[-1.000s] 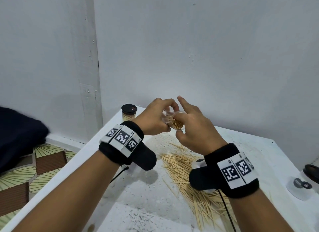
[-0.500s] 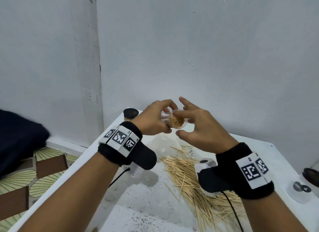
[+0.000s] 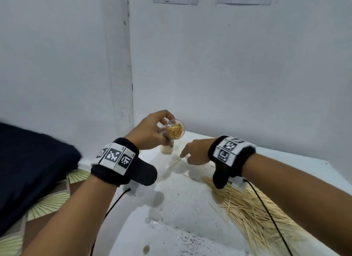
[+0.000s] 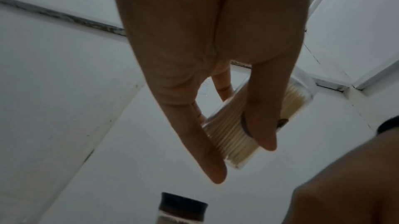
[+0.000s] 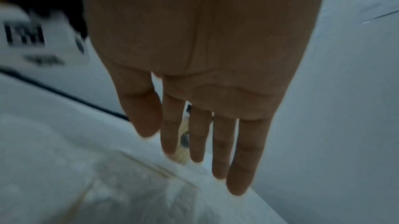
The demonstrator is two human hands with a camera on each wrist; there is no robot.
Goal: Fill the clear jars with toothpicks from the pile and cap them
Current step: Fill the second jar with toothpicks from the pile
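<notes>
My left hand [image 3: 164, 129] grips a clear jar [image 3: 175, 131] packed with toothpicks, lifted and tilted so its uncapped mouth faces me. In the left wrist view the fingers [image 4: 212, 168] and thumb clamp the jar [image 4: 228, 135] by its sides. My right hand [image 3: 187, 155] is empty and hovers low over the white table [image 3: 181, 202], its fingers [image 5: 239, 168] straight, next to a few loose toothpicks [image 3: 176, 160]. The big toothpick pile [image 3: 257, 210] lies under my right forearm. A second jar [image 3: 166, 150], filled and dark-capped [image 4: 182, 201], stands just below the held one.
The table sits in a corner with white walls behind and to the left. A dark bundle of cloth [image 3: 28, 170] lies left of the table over a patterned floor [image 3: 47, 200]. Cables hang from both wristbands across the tabletop.
My right hand has left the jar's mouth and dropped to the table on the right. The left hand has kept the jar and turned its mouth more toward me.
</notes>
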